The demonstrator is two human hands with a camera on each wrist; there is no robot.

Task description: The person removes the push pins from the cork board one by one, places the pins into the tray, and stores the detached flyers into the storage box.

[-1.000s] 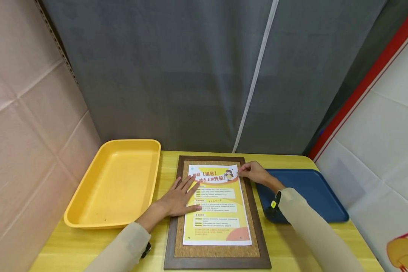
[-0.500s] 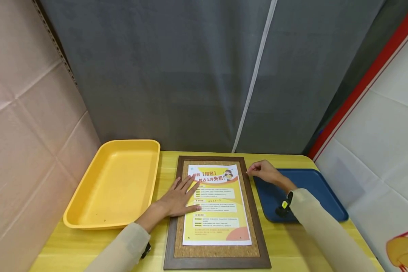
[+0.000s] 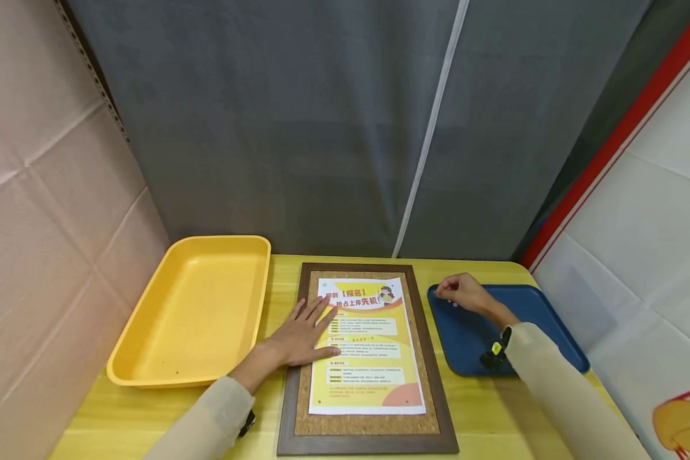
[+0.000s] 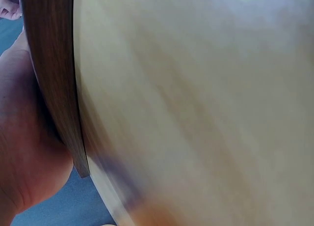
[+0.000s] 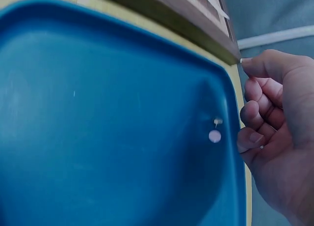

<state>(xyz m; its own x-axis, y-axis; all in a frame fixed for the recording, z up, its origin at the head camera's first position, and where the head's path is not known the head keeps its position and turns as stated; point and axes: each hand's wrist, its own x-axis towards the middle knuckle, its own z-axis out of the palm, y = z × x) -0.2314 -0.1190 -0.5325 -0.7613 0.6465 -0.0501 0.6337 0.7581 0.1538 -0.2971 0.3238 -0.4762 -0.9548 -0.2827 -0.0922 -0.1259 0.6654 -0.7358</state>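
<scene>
In the head view my left hand (image 3: pixel 303 338) lies spread flat on the left side of a yellow printed poster (image 3: pixel 374 364). The sheet rests on a corkboard (image 3: pixel 368 426) with a dark wooden frame (image 3: pixel 445 409). My right hand (image 3: pixel 466 292) is over the far left corner of a blue tray (image 3: pixel 466 335). Its thumb and index finger pinch a tiny pale thing that looks like a pushpin, mostly hidden by the fingertips. Beneath this hand, two small pale pushpins (image 5: pixel 215 136) show in the tray in the right wrist view.
A large yellow tray (image 3: pixel 201 306) stands to the left of the corkboard on the yellow wood-grain table (image 3: pixel 483 415). A grey curtain (image 3: pixel 299 128) rises behind the table, with pale walls on both sides.
My right hand has moved right, from the poster's top right corner, past the frame, to over the blue tray, with thumb and finger still pinched. The left hand has stayed on the poster.
</scene>
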